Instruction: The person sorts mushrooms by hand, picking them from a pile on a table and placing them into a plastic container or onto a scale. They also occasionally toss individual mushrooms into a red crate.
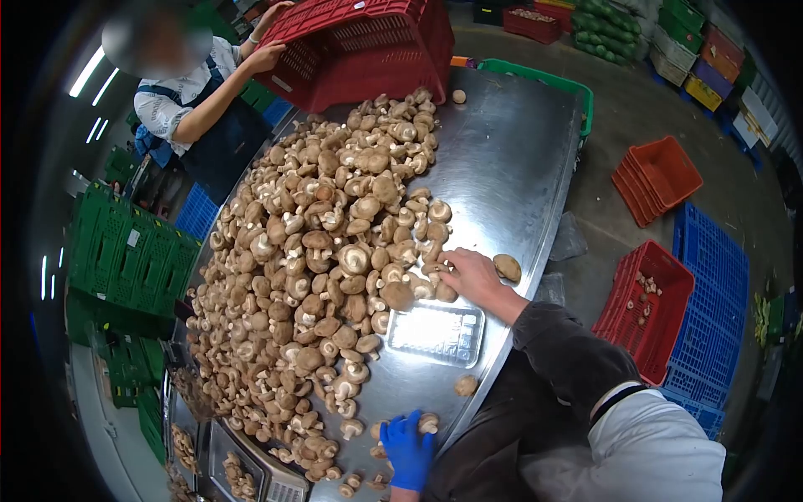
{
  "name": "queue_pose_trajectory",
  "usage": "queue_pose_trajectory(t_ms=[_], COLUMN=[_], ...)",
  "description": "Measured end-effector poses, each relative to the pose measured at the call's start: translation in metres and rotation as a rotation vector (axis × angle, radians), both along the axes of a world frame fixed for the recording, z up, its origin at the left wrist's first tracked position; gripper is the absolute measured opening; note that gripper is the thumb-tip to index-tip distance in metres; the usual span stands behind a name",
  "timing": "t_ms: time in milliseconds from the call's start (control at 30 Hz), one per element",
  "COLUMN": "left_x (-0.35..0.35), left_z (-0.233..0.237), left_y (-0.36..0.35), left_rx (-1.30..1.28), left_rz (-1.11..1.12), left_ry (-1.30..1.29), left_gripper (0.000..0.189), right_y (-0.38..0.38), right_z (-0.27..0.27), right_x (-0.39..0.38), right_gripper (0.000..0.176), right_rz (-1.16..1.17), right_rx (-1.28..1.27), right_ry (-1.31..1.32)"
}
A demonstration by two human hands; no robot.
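A large heap of brown shiitake mushrooms (309, 276) covers much of the metal table. My bare right hand (475, 278) reaches in at the heap's edge, its fingers apart and touching mushrooms there. Just beyond that hand lies a single mushroom (507, 268). Below my right hand sits a clear plastic tray (437, 335) on the tabletop. My left hand (406, 450), in a blue glove, is low in the view with fingers spread over the table. Beside its thumb is a small mushroom (428, 423); some of its fingers are partly hidden.
Across the table a person (209, 100) tips a red crate (360, 50) toward the heap. A scale (251, 468) and trays of mushrooms (238, 477) stand at lower left. Right of the metal table (510, 142) are a red crate (644, 309), orange crates (657, 180) and blue pallets (711, 284).
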State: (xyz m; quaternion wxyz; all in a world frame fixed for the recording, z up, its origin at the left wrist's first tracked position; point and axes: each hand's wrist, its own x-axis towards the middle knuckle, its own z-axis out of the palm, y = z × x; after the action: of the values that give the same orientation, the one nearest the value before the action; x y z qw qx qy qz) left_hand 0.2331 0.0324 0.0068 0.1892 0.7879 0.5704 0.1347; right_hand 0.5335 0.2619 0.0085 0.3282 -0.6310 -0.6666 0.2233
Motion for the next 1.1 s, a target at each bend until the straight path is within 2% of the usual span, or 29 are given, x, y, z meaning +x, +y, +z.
queue_pose_trajectory(t_ms=[133,200,233,333,367,400,533,567,633,667,733,767,800,867,933,1000,1033,1100], left_x=[-0.023,-0.038,-0.042,-0.036,-0.033,-0.030,-0.014,-0.010,0.000,0.004,0.012,0.006,0.009,0.016,0.011,0.007,0.012,0.025], left_z=[0.011,0.004,0.004,0.017,0.019,0.022,0.024,0.021,0.009,0.003,-0.016,-0.040,-0.036,-0.020,-0.018,-0.022,-0.011,0.018], left_y=[0.005,0.005,0.005,0.013,0.018,0.023,0.057,0.068,0.091,0.098,0.109,0.109,0.105,0.096,0.095,0.095,0.097,0.106], left_rx=[0.014,0.106,0.070,0.046,0.049,0.028,-0.059,-0.065,-0.176,-0.180,-0.294,-0.294,-0.298,-0.154,-0.197,-0.153,-0.157,0.171], left_rz=[0.135,0.194,0.192,0.179,0.184,0.170,0.198,0.199,0.278,0.277,0.320,0.311,0.319,0.236,0.289,0.344,0.353,0.180], left_ry=[0.123,0.157,0.168,0.066,0.063,-0.028,-0.306,-0.309,-0.628,-0.635,-0.954,-0.851,-0.853,-0.665,-0.710,-0.773,-0.777,-0.332], left_gripper=[0.047,0.049,0.056,0.064,0.064,0.067,0.073,0.073,0.075,0.075,0.075,0.075,0.075,0.076,0.077,0.075,0.075,0.069], right_y=[-0.010,-0.018,-0.025,-0.050,-0.059,-0.066,-0.076,-0.078,-0.080,-0.085,-0.103,-0.111,-0.119,-0.117,-0.103,-0.083,-0.079,-0.071], right_z=[-0.002,0.000,0.003,0.000,-0.007,-0.012,0.002,0.001,-0.002,-0.005,-0.014,-0.017,-0.008,-0.025,-0.011,0.019,0.020,0.021], right_x=[0.002,-0.001,-0.005,-0.021,-0.026,-0.032,-0.044,-0.045,-0.047,-0.047,-0.050,-0.051,-0.051,-0.039,-0.011,0.026,0.041,0.065], right_gripper=[0.028,0.033,0.033,0.041,0.044,0.047,0.051,0.051,0.053,0.053,0.058,0.057,0.057,0.060,0.065,0.077,0.077,0.092], right_rz=[-0.031,-0.006,-0.012,0.030,0.135,0.240,0.170,0.170,0.173,0.172,0.296,0.334,0.357,0.398,0.164,-0.005,0.003,-0.050], right_rx=[0.037,0.067,0.067,0.147,0.126,0.102,0.019,0.012,0.009,0.006,-0.104,-0.041,-0.011,-0.001,0.091,0.158,0.153,-0.246], right_ry=[-0.002,0.054,0.054,0.016,0.013,0.013,-0.052,-0.056,-0.027,-0.034,0.075,0.096,0.080,0.042,-0.047,-0.245,-0.249,-0.429])
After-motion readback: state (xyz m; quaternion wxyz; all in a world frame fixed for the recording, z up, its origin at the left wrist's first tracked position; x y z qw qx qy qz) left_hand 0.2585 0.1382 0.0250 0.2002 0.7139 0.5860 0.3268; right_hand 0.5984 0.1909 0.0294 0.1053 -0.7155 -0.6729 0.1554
